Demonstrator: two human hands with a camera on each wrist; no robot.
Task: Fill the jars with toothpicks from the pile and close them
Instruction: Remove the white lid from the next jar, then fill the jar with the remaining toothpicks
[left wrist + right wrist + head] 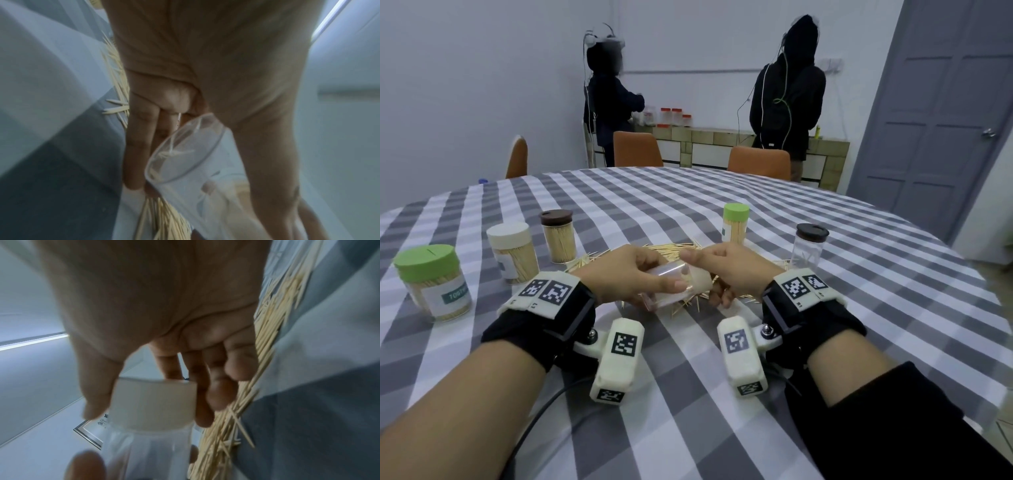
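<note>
A clear plastic jar [667, 287] lies on its side just above the toothpick pile [671, 247], held between both hands. My left hand [640, 277] grips the jar body [185, 162], thumb on top and fingers underneath. My right hand [722, 270] grips the cream lid [700, 279], which sits on the jar's mouth; in the right wrist view the thumb and fingers curl round the lid [154, 402]. Only a few toothpicks show through the jar's base. Loose toothpicks [267, 337] lie under both hands.
On the checked tablecloth [688, 359] stand filled, lidded jars: green-lidded [431, 281], cream-lidded [512, 253], brown-lidded [558, 236] and green-lidded [735, 222]. A near-empty dark-lidded jar [810, 246] stands at the right. Orange chairs and two people at a counter are behind the table.
</note>
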